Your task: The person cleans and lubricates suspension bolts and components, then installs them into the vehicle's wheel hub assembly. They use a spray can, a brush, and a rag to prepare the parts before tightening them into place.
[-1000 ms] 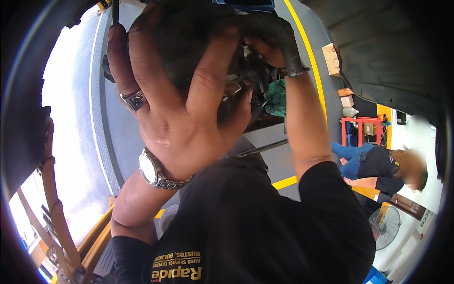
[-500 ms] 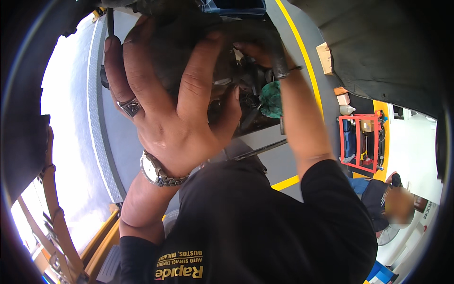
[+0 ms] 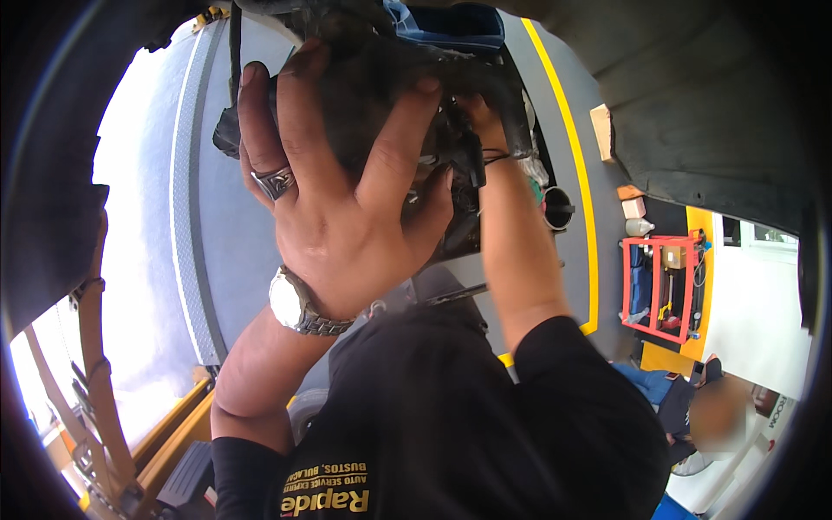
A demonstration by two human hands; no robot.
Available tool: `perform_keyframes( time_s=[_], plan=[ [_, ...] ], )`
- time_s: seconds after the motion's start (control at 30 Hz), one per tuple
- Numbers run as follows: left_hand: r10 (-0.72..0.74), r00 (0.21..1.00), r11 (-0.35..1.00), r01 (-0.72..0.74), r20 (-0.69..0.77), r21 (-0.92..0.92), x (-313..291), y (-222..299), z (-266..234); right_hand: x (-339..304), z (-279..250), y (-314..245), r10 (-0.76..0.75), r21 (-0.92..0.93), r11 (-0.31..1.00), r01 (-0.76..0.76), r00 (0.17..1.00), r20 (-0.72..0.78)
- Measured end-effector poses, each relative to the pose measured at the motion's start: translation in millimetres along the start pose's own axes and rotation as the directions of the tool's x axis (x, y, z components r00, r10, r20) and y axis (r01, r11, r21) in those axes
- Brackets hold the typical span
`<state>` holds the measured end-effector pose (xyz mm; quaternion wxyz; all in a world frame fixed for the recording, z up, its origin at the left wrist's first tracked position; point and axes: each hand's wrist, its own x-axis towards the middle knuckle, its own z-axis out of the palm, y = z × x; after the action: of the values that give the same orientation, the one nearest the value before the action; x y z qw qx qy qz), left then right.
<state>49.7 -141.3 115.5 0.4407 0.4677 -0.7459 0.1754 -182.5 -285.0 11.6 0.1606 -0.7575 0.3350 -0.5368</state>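
My left hand, with a ring and a metal-band wristwatch, lies with spread fingers against a large dark, rounded part in front of me. It looks like a vehicle part, but its exact kind is too dark to make out. Reaching up on the far side is my right hand, beside black hose-like pieces. A dark cord circles that wrist. Most of the right fingers are hidden in shadow behind the dark parts, so what they touch does not show.
Dark vehicle panels hang overhead at the right. Below them are a round dark container and a yellow floor line. Farther right stand a red-framed cart and another person. A blue item shows at the top.
My right forearm has swung left and hides most of the green cloth. The round container has come into view. My left hand stays spread on the dark part, slightly farther right in view.
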Motion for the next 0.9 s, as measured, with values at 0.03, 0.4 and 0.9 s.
perform_keyframes(
  time_s=[0.03, 0.4, 0.9],
  plan=[
    [0.018, 1.0, 1.0, -0.018, -0.019, -0.015, 1, -1, 1, 3, -3, -5, 0.036, -0.186, 0.982, -0.024, 0.998, 0.058],
    [0.049, 0.999, 0.998, -0.049, -0.005, -0.038, 1, -3, 2, 0, -24, 1, 0.335, -0.005, 0.936, -0.351, 0.89, 0.31],
    [0.049, 0.997, 0.997, -0.052, -0.056, -0.059, 3, -1, 8, -1, -8, 18, 0.277, 0.344, 0.89, -0.298, 0.955, 0.108]
  ],
)
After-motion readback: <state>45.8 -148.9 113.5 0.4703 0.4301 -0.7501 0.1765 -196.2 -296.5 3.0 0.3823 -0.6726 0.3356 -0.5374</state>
